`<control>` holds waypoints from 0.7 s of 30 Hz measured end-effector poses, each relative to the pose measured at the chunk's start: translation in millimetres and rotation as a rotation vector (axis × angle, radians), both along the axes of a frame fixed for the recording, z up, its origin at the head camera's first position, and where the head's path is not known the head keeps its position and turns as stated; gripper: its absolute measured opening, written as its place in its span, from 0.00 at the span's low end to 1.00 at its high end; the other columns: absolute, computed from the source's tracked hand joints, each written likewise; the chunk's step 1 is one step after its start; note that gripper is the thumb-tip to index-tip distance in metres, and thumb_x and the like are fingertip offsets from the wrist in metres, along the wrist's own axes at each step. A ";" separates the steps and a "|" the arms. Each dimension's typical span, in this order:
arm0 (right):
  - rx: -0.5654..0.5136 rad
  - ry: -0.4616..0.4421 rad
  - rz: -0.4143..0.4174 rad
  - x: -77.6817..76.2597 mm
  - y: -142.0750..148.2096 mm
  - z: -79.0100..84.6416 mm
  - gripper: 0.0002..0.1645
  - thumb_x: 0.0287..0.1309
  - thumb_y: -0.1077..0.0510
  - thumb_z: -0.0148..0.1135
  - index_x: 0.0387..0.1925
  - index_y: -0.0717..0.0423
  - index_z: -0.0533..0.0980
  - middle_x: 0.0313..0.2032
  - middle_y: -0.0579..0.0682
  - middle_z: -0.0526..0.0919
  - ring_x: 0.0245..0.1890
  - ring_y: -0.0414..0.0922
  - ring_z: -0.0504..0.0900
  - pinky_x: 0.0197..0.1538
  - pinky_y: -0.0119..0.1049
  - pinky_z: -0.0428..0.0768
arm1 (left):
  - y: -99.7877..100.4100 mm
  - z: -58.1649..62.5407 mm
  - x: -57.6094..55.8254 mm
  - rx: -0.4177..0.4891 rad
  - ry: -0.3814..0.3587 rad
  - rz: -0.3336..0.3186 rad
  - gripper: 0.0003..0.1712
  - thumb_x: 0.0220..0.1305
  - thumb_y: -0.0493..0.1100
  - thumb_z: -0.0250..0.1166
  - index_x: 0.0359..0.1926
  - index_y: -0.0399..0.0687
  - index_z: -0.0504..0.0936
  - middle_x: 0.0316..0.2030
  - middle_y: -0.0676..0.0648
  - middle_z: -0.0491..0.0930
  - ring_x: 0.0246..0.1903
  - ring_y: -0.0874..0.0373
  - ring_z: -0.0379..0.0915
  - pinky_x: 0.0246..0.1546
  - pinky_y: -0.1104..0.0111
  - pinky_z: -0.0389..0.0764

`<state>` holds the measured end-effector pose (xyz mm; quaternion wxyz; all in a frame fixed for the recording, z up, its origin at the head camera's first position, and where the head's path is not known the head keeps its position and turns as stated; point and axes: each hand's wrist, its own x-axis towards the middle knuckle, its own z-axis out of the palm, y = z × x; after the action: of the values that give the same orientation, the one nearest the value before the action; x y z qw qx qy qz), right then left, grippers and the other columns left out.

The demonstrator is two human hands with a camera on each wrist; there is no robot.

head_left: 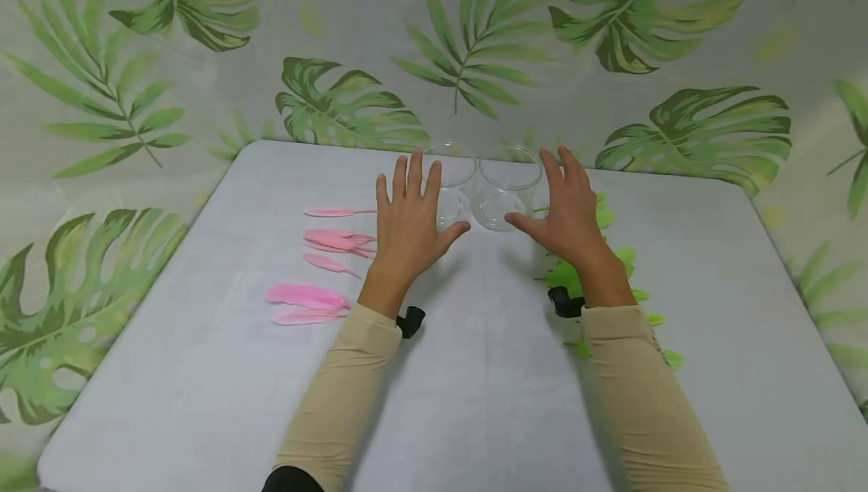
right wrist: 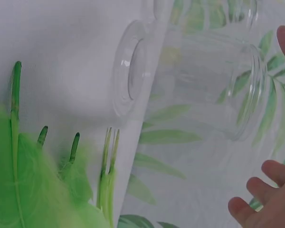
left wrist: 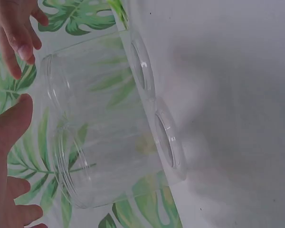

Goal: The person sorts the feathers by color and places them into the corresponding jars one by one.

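Two clear, open-topped jars (head_left: 507,194) stand side by side near the far edge of the table. My left hand (head_left: 409,224) is spread flat in front of the left jar (head_left: 459,198), overlapping it in the head view, with the thumb pointing inward. Fingers up and thumb out, my right hand (head_left: 568,217) is held by the right jar's outer side. Neither hand holds anything. In the left wrist view both jars (left wrist: 114,164) show whole, and the fingers are apart from the glass. The right wrist view shows fingertips beside the right jar (right wrist: 204,85), near its rim.
Several pink feathers (head_left: 308,296) lie in a column left of my left forearm. Several green feathers (head_left: 566,276) lie at the right, partly hidden beneath my right arm. A white cloth covers the table (head_left: 475,386), and a leaf-patterned cloth (head_left: 359,10) hangs behind it.
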<state>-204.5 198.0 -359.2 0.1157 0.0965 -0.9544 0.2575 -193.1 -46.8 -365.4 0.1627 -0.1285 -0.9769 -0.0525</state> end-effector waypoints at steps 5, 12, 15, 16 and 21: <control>-0.022 -0.012 -0.015 0.9 2.8 2.5 0.57 0.55 0.45 0.71 0.77 0.55 0.50 0.78 0.62 0.46 0.76 0.66 0.47 0.65 0.77 0.53 | -2.7 -0.1 0.1 0.053 0.071 -0.038 0.53 0.59 0.70 0.65 0.76 0.49 0.57 0.78 0.40 0.49 0.78 0.44 0.43 0.75 0.42 0.51; -0.041 -0.022 -0.007 1.7 3.4 4.7 0.55 0.56 0.46 0.71 0.76 0.56 0.52 0.78 0.62 0.47 0.76 0.66 0.47 0.66 0.77 0.51 | -4.7 2.5 0.5 0.118 0.072 -0.094 0.51 0.59 0.65 0.68 0.75 0.47 0.60 0.77 0.40 0.52 0.77 0.44 0.45 0.75 0.42 0.51; -0.064 -0.018 0.009 2.0 5.1 3.8 0.54 0.56 0.47 0.71 0.76 0.56 0.52 0.77 0.63 0.48 0.76 0.66 0.47 0.67 0.76 0.50 | -7.1 4.0 1.6 0.143 0.054 -0.113 0.49 0.60 0.63 0.68 0.74 0.46 0.61 0.77 0.41 0.53 0.77 0.44 0.46 0.75 0.43 0.52; -0.070 -0.015 0.016 2.0 5.8 3.5 0.54 0.57 0.48 0.71 0.76 0.57 0.52 0.77 0.63 0.48 0.76 0.66 0.47 0.68 0.75 0.50 | -8.4 4.7 1.8 0.154 0.052 -0.121 0.48 0.60 0.62 0.68 0.73 0.46 0.61 0.77 0.41 0.54 0.77 0.44 0.47 0.74 0.44 0.53; -0.118 -0.024 0.040 2.3 10.5 3.5 0.54 0.58 0.50 0.70 0.76 0.58 0.50 0.77 0.64 0.47 0.77 0.65 0.46 0.72 0.70 0.49 | -17.9 9.9 3.3 0.237 0.077 -0.187 0.44 0.59 0.56 0.72 0.71 0.43 0.65 0.74 0.40 0.59 0.74 0.43 0.55 0.72 0.47 0.61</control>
<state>-202.3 208.5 -355.7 0.1044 0.1054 -0.9368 0.3169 -189.8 -64.8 -355.6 0.2086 -0.2010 -0.9406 -0.1772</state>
